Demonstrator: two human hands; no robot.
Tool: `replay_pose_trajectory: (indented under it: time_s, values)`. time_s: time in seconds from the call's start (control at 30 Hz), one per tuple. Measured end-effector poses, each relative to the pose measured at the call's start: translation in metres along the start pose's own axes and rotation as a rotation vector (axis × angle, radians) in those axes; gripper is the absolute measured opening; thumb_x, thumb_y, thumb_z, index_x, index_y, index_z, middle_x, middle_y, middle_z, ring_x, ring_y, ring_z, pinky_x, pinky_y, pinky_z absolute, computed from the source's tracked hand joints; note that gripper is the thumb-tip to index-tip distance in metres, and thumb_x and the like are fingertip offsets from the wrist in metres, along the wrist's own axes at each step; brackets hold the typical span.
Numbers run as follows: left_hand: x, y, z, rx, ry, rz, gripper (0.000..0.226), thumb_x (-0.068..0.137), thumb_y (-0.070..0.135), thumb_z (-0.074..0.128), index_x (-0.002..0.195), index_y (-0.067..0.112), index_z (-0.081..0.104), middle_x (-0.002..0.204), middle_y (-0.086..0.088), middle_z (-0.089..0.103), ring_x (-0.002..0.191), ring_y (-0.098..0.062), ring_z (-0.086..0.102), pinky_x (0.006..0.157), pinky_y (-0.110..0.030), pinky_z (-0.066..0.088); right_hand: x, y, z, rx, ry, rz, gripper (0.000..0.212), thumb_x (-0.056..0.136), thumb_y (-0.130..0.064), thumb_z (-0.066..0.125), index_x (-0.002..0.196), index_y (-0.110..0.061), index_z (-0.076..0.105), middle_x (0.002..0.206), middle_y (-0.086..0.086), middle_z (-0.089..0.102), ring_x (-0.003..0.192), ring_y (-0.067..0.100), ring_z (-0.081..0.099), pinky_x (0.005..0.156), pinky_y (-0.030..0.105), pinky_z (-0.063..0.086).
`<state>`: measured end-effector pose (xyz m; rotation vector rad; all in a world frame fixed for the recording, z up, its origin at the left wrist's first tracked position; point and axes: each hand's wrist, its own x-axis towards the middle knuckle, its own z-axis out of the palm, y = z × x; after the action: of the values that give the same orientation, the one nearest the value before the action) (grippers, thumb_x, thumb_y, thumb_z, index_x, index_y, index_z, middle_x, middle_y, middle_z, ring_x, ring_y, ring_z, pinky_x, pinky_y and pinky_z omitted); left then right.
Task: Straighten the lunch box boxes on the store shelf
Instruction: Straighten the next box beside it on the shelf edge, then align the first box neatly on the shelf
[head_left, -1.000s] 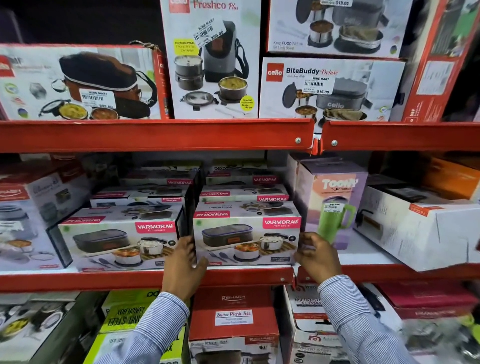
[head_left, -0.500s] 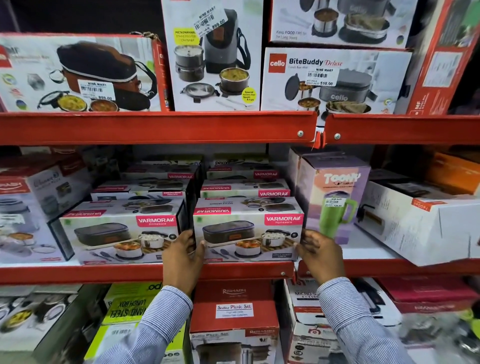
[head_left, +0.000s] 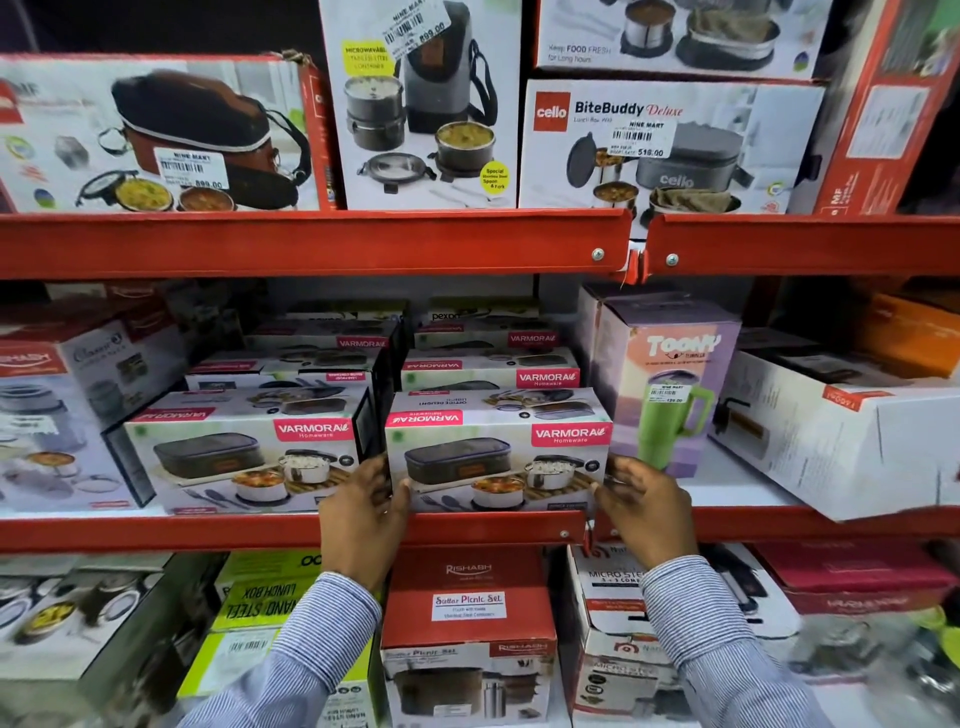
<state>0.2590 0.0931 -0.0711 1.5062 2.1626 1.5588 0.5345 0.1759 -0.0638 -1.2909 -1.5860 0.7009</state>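
Observation:
Two rows of white Varmora lunch box boxes stand on the middle red shelf (head_left: 291, 530). The front right Varmora box (head_left: 498, 457) sits square at the shelf's front edge. My left hand (head_left: 363, 514) grips its lower left corner, and my right hand (head_left: 647, 512) holds its lower right corner. The front left Varmora box (head_left: 244, 462) stands beside it, angled slightly, with a narrow gap between the two. More Varmora boxes (head_left: 491, 371) are stepped up behind both.
A purple Toony mug box (head_left: 670, 384) stands just right of my right hand. A white carton (head_left: 841, 436) overhangs the shelf edge at far right. Cello boxes (head_left: 670, 145) fill the upper shelf. A red Rishabh picnic set box (head_left: 467, 603) sits below.
Both hands stay on the front right box's lower corners; my left hand has slid a little rightward onto its corner. The view has shifted slightly upward.

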Motion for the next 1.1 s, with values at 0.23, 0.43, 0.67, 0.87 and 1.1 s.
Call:
replay_pose_trajectory:
  time_s: [0.23,0.43,0.67,0.87,1.1]
  values:
    - [-0.011,-0.002,-0.026,0.005,0.064,0.052,0.044,0.085,0.021,0.068,0.128,0.010,0.062,0.117,-0.005,0.073,0.099,-0.005,0.067,0.084,-0.007,0.046,-0.028,-0.014,0.008,0.044,0.301,-0.174,0.042,0.078,-0.011,0.072,0.119,-0.017,0.063,0.109,0.003,0.071,0.097,0.017,0.067,0.088,0.038,0.055]
    - [-0.020,-0.016,-0.089,0.066,0.207,0.080,0.027,0.081,0.016,0.074,0.108,0.013,0.074,0.096,-0.001,0.078,0.089,0.011,0.063,0.079,0.007,0.039,-0.062,-0.064,0.067,0.134,0.292,-0.427,0.025,0.082,-0.008,0.068,0.107,-0.012,0.068,0.099,-0.002,0.071,0.088,0.009,0.067,0.082,0.021,0.052]
    - [0.000,-0.087,-0.168,0.035,0.345,-0.035,0.031,0.082,0.016,0.072,0.113,0.014,0.073,0.101,-0.007,0.077,0.086,-0.005,0.067,0.078,-0.011,0.048,-0.102,-0.112,0.179,0.152,-0.013,-0.340,0.037,0.082,-0.020,0.068,0.118,-0.023,0.066,0.112,-0.013,0.069,0.100,-0.014,0.060,0.087,0.003,0.042]
    - [0.032,-0.152,-0.196,0.004,0.230,-0.007,0.051,0.085,0.024,0.069,0.133,0.014,0.057,0.122,-0.010,0.070,0.108,-0.021,0.069,0.097,-0.034,0.050,-0.107,-0.126,0.242,0.029,0.070,-0.173,0.054,0.084,-0.033,0.064,0.136,-0.024,0.050,0.131,0.001,0.063,0.118,0.014,0.060,0.099,0.039,0.051]
    - [0.052,-0.170,-0.191,-0.020,0.111,-0.013,0.061,0.086,0.026,0.067,0.142,0.013,0.047,0.133,-0.011,0.064,0.111,-0.027,0.068,0.098,-0.034,0.049,-0.104,-0.135,0.257,-0.128,0.074,-0.042,0.062,0.084,-0.025,0.067,0.140,-0.013,0.045,0.130,0.008,0.063,0.116,0.019,0.062,0.098,0.031,0.048]
